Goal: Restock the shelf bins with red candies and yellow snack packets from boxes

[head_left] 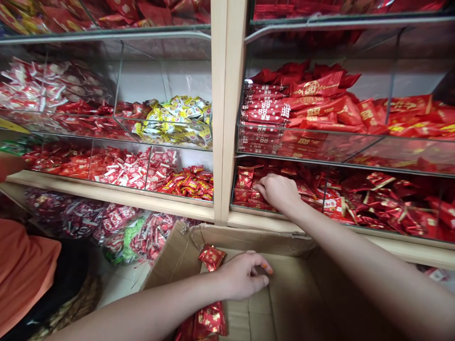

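Observation:
My right hand (279, 192) reaches into the lower right shelf compartment, its fingers curled closed against small red packets with gold print (245, 177). Whatever those fingers hold is hidden behind the hand. Over the open cardboard box (245, 239) is my left hand (245, 274), palm down, with thumb and fingers loosely bent and apart; nothing shows between them. One red packet (212, 255) lies in the box just beyond my left wrist. Several more matching packets (209, 319) lie below that forearm, at the box's near left side.
A wooden upright (226, 113) divides the shelves. Clear dividers separate wrapped sweets, including yellow ones (177, 118) and larger red packs (316, 104). Bagged sweets (117, 227) lie beneath the left shelf. A person in an orange top (26, 274) is at the left edge.

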Motion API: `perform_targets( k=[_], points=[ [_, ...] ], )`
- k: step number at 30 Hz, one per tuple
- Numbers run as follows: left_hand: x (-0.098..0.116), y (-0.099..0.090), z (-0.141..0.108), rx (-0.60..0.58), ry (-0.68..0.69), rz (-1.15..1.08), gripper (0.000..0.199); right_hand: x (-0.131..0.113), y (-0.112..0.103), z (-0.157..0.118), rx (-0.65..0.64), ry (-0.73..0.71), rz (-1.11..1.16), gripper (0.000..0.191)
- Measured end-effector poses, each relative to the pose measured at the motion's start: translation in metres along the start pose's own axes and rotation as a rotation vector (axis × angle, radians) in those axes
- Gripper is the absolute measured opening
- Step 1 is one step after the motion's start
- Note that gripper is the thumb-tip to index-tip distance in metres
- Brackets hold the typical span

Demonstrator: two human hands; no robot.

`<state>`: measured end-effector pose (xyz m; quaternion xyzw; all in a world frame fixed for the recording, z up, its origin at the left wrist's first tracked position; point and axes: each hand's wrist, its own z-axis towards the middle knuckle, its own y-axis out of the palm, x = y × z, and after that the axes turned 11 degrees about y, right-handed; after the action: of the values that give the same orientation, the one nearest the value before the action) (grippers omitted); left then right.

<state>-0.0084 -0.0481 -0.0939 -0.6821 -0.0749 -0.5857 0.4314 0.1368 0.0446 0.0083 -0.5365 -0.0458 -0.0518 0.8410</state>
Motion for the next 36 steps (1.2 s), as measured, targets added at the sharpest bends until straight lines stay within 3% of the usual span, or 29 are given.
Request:
perform_targets(
  k=[4,10,14,16,19,21,24,27,33,36],
  points=[
    [0.002,0.0,-0.002,-0.04,-0.031,0.012,0.027,-0.005,0.001,0.002,-0.023,0.063,-0.004,0.035],
    [0.002,0.0,-0.002,-0.078,-0.034,0.04,0.028,0.001,-0.004,-0.001,-0.043,0.023,0.048,0.035],
    [0.003,-0.006,-0.006,-0.218,0.005,0.124,0.031,0.006,-0.015,-0.023,-0.05,-0.039,0.107,0.032],
    [0.004,-0.011,-0.009,-0.342,0.048,0.285,0.034,0.004,-0.016,-0.045,-0.141,-0.137,0.173,0.031],
    [0.002,-0.019,-0.013,-0.511,0.02,0.538,0.036,-0.005,-0.002,-0.088,-0.423,-0.378,0.256,0.025],
    [-0.001,-0.024,-0.013,-0.517,-0.035,0.662,0.03,-0.011,0.014,-0.114,-0.602,-0.495,0.261,0.02],
    [-0.003,-0.033,-0.01,-0.414,-0.035,0.778,0.019,-0.015,0.036,-0.137,-0.773,-0.557,0.293,0.018],
    [-0.002,-0.044,-0.007,-0.335,0.011,0.802,0.02,-0.019,0.046,-0.147,-0.944,-0.487,0.449,0.025],
    [-0.002,-0.053,-0.01,-0.314,-0.103,0.804,0.027,-0.06,0.058,-0.175,-1.428,0.011,0.947,0.059],
    [-0.006,-0.054,-0.008,-0.342,-0.135,0.777,0.026,-0.093,0.067,-0.194,-1.467,0.17,1.219,0.052]
  ],
)
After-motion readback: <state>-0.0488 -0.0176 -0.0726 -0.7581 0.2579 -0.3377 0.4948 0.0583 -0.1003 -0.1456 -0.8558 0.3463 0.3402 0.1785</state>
